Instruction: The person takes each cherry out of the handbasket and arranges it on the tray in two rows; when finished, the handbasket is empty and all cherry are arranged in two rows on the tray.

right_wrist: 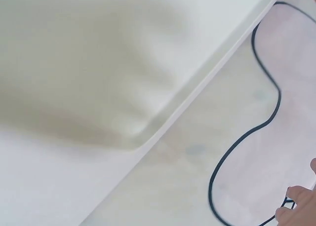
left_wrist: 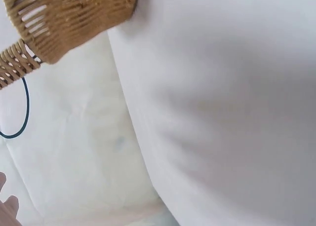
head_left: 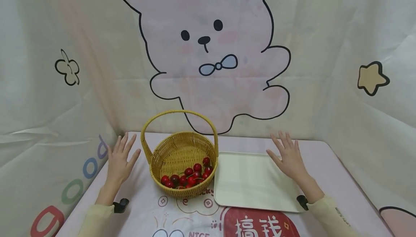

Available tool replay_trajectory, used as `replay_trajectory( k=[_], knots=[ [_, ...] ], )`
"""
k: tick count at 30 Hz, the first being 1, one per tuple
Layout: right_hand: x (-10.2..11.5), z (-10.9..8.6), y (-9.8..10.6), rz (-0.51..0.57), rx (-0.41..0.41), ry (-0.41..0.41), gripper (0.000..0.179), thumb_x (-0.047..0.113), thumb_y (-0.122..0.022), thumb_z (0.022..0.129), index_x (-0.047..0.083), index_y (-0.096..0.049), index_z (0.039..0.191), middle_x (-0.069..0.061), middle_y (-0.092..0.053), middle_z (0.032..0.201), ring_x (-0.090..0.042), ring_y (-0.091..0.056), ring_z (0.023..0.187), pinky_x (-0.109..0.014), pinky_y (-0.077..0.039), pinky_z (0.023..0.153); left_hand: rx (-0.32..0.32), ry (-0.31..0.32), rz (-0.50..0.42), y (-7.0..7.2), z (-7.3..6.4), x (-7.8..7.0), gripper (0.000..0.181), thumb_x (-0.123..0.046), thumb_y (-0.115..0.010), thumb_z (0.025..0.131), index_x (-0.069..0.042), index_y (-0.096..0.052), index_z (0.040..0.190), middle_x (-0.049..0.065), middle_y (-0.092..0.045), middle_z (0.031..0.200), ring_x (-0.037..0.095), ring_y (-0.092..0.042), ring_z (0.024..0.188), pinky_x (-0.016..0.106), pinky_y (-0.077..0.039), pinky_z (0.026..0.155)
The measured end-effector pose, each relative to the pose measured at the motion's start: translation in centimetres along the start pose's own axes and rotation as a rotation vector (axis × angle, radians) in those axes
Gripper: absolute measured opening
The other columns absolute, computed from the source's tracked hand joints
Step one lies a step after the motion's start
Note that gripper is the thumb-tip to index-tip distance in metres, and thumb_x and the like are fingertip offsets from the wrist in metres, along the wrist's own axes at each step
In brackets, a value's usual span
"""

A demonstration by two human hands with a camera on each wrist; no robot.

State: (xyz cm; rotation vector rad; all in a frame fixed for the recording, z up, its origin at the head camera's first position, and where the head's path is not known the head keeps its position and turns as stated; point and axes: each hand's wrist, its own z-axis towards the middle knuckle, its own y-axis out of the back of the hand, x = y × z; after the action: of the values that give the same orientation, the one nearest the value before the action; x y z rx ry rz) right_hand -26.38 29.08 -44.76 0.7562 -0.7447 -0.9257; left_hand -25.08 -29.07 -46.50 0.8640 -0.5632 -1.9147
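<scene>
A yellow woven basket [head_left: 169, 154] with a tall arched handle stands left of centre on the table. Several dark red cherries [head_left: 191, 180] lie in its front part. To its right is a flat cream tray [head_left: 250, 179] with a low rim and nothing on it. My left hand [head_left: 119, 161] hovers left of the basket, fingers spread and holding nothing. Over the tray's right side I hold my right hand [head_left: 289, 159], fingers also spread, with nothing in it. In the left wrist view the basket's side [left_wrist: 74, 18] shows at the top; the right wrist view shows the tray's corner [right_wrist: 140, 139].
A white cloth with printed drawings and a red patch [head_left: 260, 224] covers the table. Behind it hangs a curtain [head_left: 208, 85] with a large cartoon animal, and similar curtains close in both sides. Black wrist cameras [head_left: 121, 205] sit on both wrists.
</scene>
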Motion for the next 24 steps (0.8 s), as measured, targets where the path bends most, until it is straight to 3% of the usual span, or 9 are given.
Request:
replay_trajectory(
  k=[5,12,18,24],
  knots=[
    [2.3,0.6,-1.3,0.07,-0.017,0.047,0.061,0.032,-0.061,0.088,0.011,-0.039,0.141,-0.026,-0.027,0.147,-0.039,-0.012,0.14,-0.064,-0.011,0.106,-0.053,0.036,-0.1,-0.6,-0.7,-1.1,0.056,-0.034,-0.055,0.091,-0.024,-0.037,0.143,0.015,-0.031,0.148,0.035,-0.019,0.139,0.065,-0.003,0.107],
    [5.9,1.1,-2.4,0.136,-0.075,0.122,0.062,0.023,-0.068,0.083,0.011,-0.043,0.139,-0.025,-0.036,0.141,-0.043,-0.03,0.132,-0.061,-0.029,0.101,-0.107,0.064,-0.196,-1.5,-1.4,-2.9,0.06,-0.023,-0.059,0.089,-0.022,-0.035,0.144,0.008,-0.034,0.148,0.032,-0.026,0.137,0.057,-0.017,0.109],
    [8.7,1.4,-3.4,0.198,-0.071,0.172,0.061,0.024,-0.066,0.085,0.017,-0.042,0.14,-0.019,-0.036,0.144,-0.038,-0.033,0.132,-0.054,-0.032,0.102,-0.138,0.076,-0.297,-2.0,-1.7,-3.9,0.063,-0.017,-0.06,0.089,-0.021,-0.031,0.145,0.005,-0.034,0.148,0.029,-0.031,0.135,0.049,-0.026,0.108],
    [11.3,1.4,-4.4,0.243,-0.047,0.178,0.058,0.029,-0.065,0.086,0.023,-0.043,0.139,-0.012,-0.039,0.143,-0.033,-0.042,0.127,-0.049,-0.049,0.084,-0.19,0.062,-0.367,-3.2,-1.6,-4.8,0.065,-0.012,-0.06,0.088,-0.017,-0.03,0.146,0.008,-0.038,0.144,0.021,-0.033,0.134,0.029,-0.027,0.11]
  ],
)
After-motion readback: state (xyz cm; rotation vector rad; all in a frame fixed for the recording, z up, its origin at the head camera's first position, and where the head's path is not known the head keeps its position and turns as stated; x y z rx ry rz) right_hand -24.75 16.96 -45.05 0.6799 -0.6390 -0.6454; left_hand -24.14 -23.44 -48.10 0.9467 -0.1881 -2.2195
